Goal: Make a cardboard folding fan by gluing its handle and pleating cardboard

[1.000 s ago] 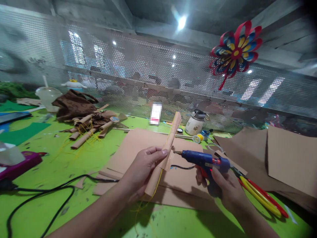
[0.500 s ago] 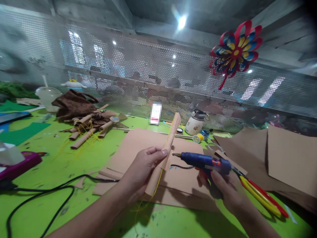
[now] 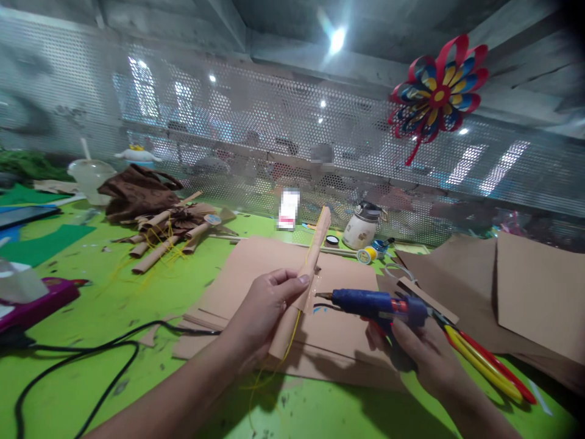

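Observation:
My left hand (image 3: pixel 269 305) is closed round a rolled brown paper tube (image 3: pixel 284 334), which slants up and away over stacked brown paper sheets (image 3: pixel 249 259). A yellow thread (image 3: pixel 295 329) runs along the tube, its loose ends hanging near the lower end. A loose paper flap (image 3: pixel 307 300) at the tube's right side bears shiny glue. My right hand (image 3: pixel 418 347) grips a blue hot glue gun (image 3: pixel 365 302) by its handle. Its nozzle points left, just beside the flap; whether it touches I cannot tell.
Left lie finished-looking paper rolls (image 3: pixel 158 253), a brown bag (image 3: pixel 137 192), a purple box (image 3: pixel 57 296) and a black cable (image 3: pixel 77 349). Red-and-yellow-handled scissors (image 3: pixel 489 366) and brown card (image 3: pixel 542 292) lie right. Behind stand a jar (image 3: pixel 361 227), yellow thread spool (image 3: pixel 366 255) and phone (image 3: pixel 287 209).
The glue gun's nozzle has moved slightly down and toward me along the paper flap, where more shiny glue shows. My left hand and the tube stay nearly still.

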`<state>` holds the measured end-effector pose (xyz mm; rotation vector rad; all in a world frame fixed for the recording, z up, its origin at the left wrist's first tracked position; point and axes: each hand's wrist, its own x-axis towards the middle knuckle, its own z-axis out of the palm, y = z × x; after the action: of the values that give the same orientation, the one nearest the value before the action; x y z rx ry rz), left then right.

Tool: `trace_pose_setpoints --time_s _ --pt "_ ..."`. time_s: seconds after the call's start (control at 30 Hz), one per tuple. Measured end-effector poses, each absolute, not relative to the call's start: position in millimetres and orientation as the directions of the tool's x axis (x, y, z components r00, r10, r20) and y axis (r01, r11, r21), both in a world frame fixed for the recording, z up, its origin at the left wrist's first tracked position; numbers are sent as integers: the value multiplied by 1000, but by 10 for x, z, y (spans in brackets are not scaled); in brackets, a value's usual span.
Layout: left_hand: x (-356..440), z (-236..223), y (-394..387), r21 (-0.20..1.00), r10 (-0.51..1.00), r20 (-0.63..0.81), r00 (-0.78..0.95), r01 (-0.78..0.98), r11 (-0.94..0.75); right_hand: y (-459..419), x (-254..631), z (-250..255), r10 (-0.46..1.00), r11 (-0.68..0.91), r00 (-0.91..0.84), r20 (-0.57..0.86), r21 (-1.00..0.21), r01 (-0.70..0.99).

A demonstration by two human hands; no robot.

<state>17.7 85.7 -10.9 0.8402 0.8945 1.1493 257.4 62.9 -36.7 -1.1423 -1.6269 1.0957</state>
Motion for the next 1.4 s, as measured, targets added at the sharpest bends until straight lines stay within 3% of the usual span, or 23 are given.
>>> trace_pose_setpoints --time_s 0.4,0.67,1.0,1.23,1.4 --pt "201 -105 852 915 980 -145 135 -358 184 631 2543 -329 942 208 -315 116 -938 277" --pt "209 -72 838 905 978 -163 133 -375 202 669 2552 -367 953 235 -243 178 -945 228" --pt "205 -106 837 927 977 -150 153 -322 193 690 2522 -316 935 272 -293 200 -934 230" --pt "195 -104 846 939 982 -123 143 -303 162 683 2570 -344 929 238 -343 142 -937 256" --pt "193 -98 842 941 982 -122 144 -299 160 676 2560 -350 945 187 -301 128 -966 176"
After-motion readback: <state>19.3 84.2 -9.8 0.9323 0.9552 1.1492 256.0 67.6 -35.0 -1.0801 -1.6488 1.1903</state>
